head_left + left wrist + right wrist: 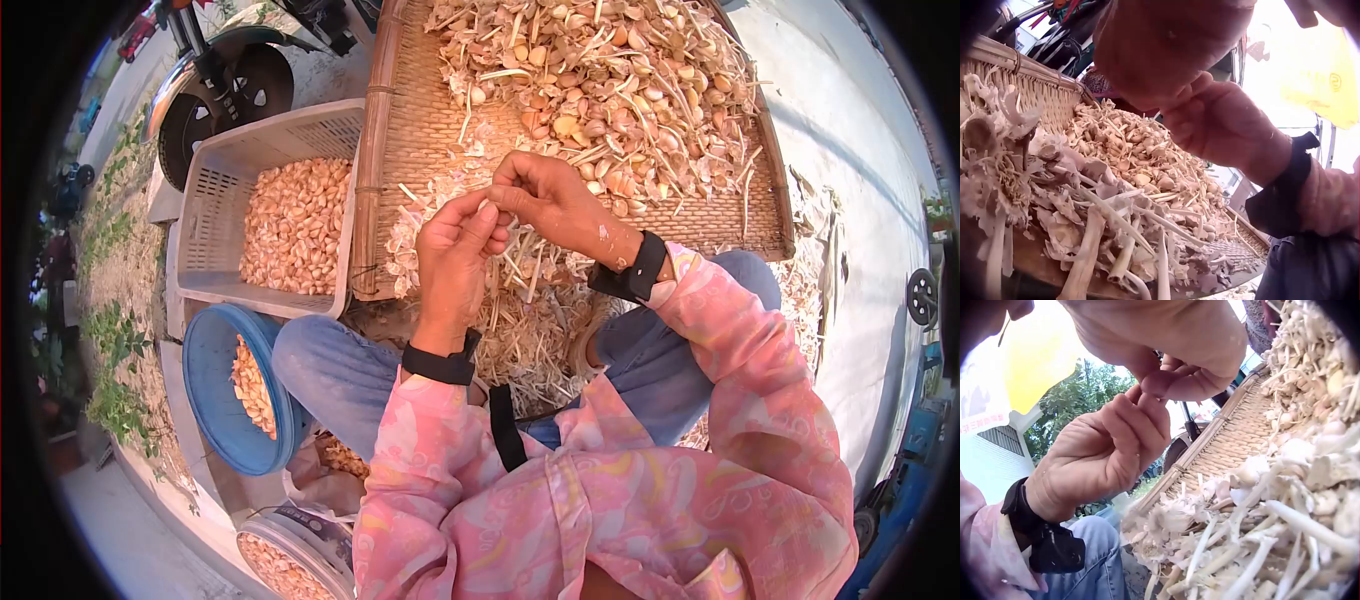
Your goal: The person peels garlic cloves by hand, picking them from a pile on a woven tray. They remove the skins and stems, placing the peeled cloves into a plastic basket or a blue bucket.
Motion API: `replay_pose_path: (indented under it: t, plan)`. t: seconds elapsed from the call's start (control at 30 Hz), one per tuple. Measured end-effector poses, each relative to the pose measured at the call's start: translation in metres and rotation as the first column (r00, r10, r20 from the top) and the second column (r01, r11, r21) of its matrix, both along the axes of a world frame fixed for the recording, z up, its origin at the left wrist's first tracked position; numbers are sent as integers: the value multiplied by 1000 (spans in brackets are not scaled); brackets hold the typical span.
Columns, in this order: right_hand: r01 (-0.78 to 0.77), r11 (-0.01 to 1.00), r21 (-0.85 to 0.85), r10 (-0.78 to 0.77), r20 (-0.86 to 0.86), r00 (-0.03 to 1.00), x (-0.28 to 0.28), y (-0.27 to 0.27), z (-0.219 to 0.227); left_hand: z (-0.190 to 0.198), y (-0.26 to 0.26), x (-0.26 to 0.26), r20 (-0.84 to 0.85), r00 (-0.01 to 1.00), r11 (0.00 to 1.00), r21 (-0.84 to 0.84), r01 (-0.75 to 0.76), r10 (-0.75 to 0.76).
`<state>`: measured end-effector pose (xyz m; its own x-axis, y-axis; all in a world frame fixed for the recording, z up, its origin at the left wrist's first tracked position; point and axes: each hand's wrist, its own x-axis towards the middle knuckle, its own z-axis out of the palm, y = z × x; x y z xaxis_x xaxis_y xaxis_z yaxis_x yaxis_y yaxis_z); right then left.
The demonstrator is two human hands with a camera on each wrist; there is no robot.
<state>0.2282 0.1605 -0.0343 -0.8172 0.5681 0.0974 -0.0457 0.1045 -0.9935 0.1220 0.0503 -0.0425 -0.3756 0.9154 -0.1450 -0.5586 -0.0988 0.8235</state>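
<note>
Both hands meet over the near edge of the woven tray (405, 130). The left hand (455, 265) has its thumb and curled fingers pinching a small pale piece (486, 205), apparently a garlic clove, mostly hidden by the fingertips. Against it, the right hand (565, 205) pinches with thumb and forefinger, its fingertips touching the left ones. In the right wrist view the left hand (1104, 447) is below and the right hand (1169, 337) above. Garlic cloves, skins and stalks (620, 100) heap on the tray; more stalks (1122, 231) lie near the left hand.
Left of the tray stands a grey crate (215, 215) of cloves, with a blue bucket (215, 385) below it and another container of cloves (285, 565) at lower left. Dry stalks (530, 350) lie between the person's knees. A wheel (225, 105) stands at upper left.
</note>
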Motion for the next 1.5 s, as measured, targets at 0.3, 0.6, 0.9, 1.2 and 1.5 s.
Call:
replay_pose_path:
  t: [0.3, 0.6, 0.9, 1.2, 1.5]
  plan:
    - [-5, 982, 187, -69, 387, 919, 17, 26, -7, 30, -12, 2, 40, 991, 991, 51, 124, -126]
    - [-27, 656, 754, -302, 295, 907, 6, 54, -33, 179, -55, 57, -118, 955, 645, 714, 273, -273]
    - [-286, 539, 792, -246, 473, 846, -12, 55, -43, 170, -66, 74, 147, 978, 701, 713, 0, -150]
    - [130, 912, -390, -99, 100, 990, -8, 65, -22, 152, -48, -13, -461, 884, 812, 486, 322, -75]
    - [-151, 743, -653, -33, -260, 965, 13, 24, 27, 44, -70, -135, -918, 395, 886, -176, -429, 9]
